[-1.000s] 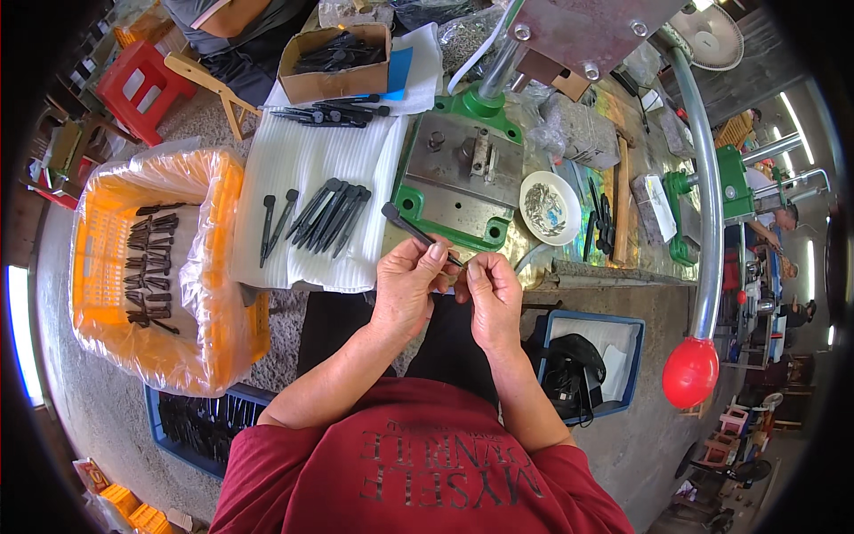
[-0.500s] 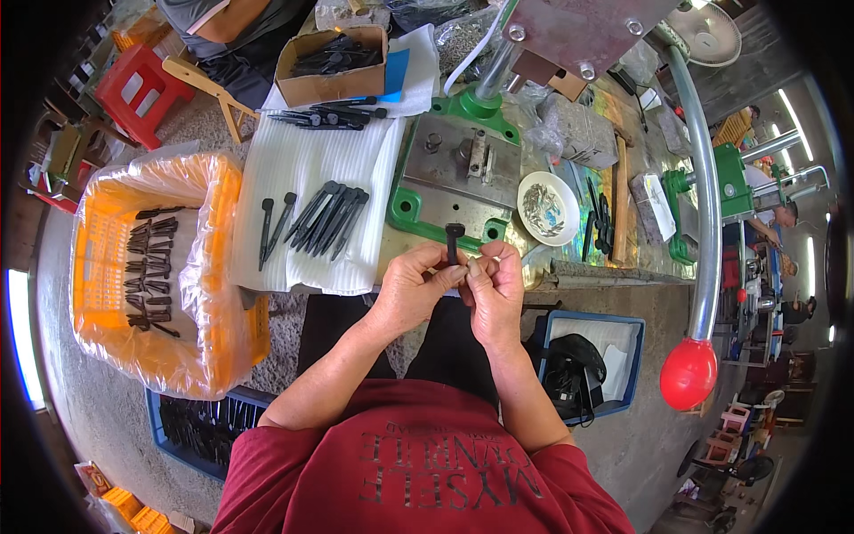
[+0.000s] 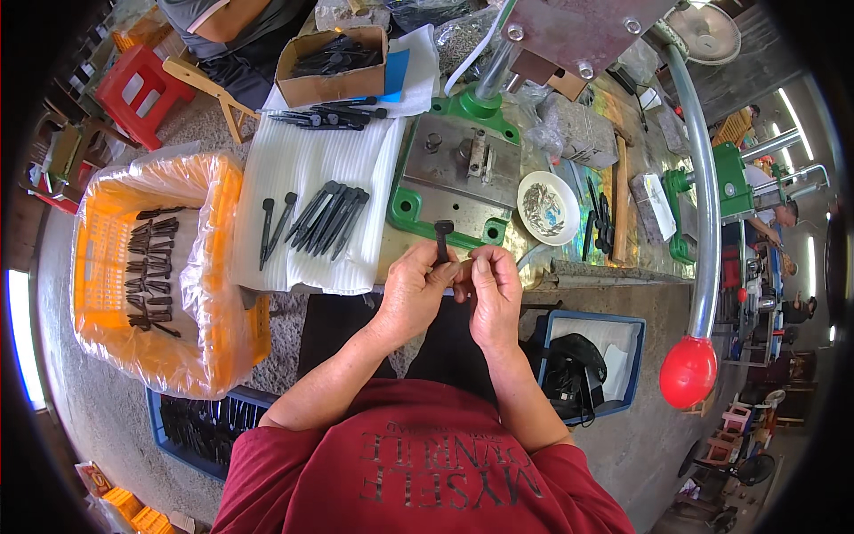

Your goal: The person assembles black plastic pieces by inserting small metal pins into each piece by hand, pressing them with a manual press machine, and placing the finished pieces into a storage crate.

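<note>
Between the thumb and fingers of my left hand [image 3: 411, 292] a narrow black plastic part [image 3: 443, 238] stands up, its wider head pointing away from me. My right hand [image 3: 494, 301] is pinched closed just beside it; whatever those fingertips hold is too small to make out. Both hands are in front of the near edge of a press with a green base [image 3: 406, 206] and a steel plate [image 3: 427, 169] carrying a small metal fixture [image 3: 479, 156]. On white foam sheet [image 3: 307, 249] to the left lie several similar black parts [image 3: 325, 218]. A white bowl [image 3: 569, 233] of small silvery pieces sits to the right.
A plastic-lined orange crate [image 3: 84, 276] with black parts stands at left. Behind the foam is a cardboard box [image 3: 325, 87] of black parts. The press lever [image 3: 703, 222] with its red knob [image 3: 688, 374] hangs at right. Blue bins [image 3: 639, 356] rest low down.
My left hand has shifted slightly left with the black part. The right hand's fingertips have drawn a little apart from it.
</note>
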`<state>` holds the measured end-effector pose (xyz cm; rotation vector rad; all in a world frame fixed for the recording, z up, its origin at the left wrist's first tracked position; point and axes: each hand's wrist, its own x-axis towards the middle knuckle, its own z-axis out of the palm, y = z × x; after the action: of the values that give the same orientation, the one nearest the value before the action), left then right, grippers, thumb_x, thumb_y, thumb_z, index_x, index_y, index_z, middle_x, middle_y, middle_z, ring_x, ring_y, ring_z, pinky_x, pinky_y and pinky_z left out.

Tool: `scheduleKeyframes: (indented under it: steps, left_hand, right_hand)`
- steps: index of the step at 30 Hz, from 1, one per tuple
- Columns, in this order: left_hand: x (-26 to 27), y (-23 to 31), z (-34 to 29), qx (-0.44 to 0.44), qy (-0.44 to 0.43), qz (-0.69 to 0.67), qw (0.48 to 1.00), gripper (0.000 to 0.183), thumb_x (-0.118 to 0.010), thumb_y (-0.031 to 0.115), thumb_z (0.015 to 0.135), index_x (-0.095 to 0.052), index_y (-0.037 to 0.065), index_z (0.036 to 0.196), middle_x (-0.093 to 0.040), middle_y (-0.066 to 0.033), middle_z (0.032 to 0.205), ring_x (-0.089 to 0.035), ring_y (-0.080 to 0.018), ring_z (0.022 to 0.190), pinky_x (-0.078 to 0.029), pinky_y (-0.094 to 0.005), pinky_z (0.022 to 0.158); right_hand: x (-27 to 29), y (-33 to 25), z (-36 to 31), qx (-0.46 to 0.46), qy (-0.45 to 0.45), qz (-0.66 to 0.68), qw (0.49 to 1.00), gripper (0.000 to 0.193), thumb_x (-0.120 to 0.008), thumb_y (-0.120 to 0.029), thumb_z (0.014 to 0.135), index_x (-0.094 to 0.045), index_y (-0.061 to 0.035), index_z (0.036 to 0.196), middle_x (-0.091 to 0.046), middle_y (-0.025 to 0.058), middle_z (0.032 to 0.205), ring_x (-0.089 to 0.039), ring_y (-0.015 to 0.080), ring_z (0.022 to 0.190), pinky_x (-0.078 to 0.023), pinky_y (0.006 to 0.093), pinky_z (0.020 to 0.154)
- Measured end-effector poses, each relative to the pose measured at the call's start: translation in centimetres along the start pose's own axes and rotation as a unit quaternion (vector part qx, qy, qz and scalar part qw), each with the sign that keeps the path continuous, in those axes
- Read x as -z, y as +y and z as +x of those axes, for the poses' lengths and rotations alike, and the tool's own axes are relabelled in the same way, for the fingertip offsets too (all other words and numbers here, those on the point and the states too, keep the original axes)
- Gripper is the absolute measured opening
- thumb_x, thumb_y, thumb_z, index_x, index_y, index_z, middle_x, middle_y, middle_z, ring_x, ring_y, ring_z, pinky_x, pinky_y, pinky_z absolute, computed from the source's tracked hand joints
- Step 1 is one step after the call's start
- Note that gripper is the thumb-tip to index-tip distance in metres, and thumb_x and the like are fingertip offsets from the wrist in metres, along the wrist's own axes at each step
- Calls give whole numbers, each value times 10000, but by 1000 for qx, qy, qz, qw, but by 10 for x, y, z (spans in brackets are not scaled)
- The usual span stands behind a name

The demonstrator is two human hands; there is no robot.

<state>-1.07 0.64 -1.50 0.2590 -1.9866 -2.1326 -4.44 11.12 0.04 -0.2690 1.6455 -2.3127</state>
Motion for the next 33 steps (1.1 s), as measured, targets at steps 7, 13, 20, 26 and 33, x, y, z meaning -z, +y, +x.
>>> scheduleKeyframes:
  steps: [7,13,20,26,33]
  left_hand:
    - [0,10,-1,-55,44,106,992,73,-539,8,772,-507,15,837,-521,-31,707,-504,-92,645,-424,-235,587]
    - [-1,5,-1,-73,51,94,992,80,-547,6,769,-511,15,839,-513,-15,701,-481,-71,629,-417,-217,574]
    - [-3,7,-3,29,13,-118,993,63,-521,44,809,-534,21,867,-540,-12,736,-503,-61,634,-419,-179,548]
    - [4,11,1,134,35,-371,918,113,-494,112,834,-536,40,911,-566,-49,791,-562,-113,650,-463,-207,546]
    - [6,6,1,135,14,-462,876,139,-476,132,845,-526,39,936,-566,-70,822,-570,-134,676,-472,-218,576]
  right_hand:
    - [5,-4,-2,-35,-54,-102,993,174,-459,-167,863,-478,-4,806,-458,8,658,-404,69,573,-346,198,515]
    - [2,-2,-3,-71,-42,-46,996,169,-496,-193,842,-469,-40,775,-432,-15,627,-365,65,540,-292,192,491]
    - [2,2,-5,-26,-10,-29,999,104,-441,-110,854,-433,-30,788,-407,-16,651,-342,53,554,-296,187,492]
    - [4,2,-10,-30,14,12,999,103,-465,-122,844,-440,-39,790,-390,-22,643,-326,52,549,-281,184,483]
    - [0,1,-13,-33,10,38,999,117,-464,-128,849,-449,-31,786,-431,7,646,-338,61,546,-299,187,495]
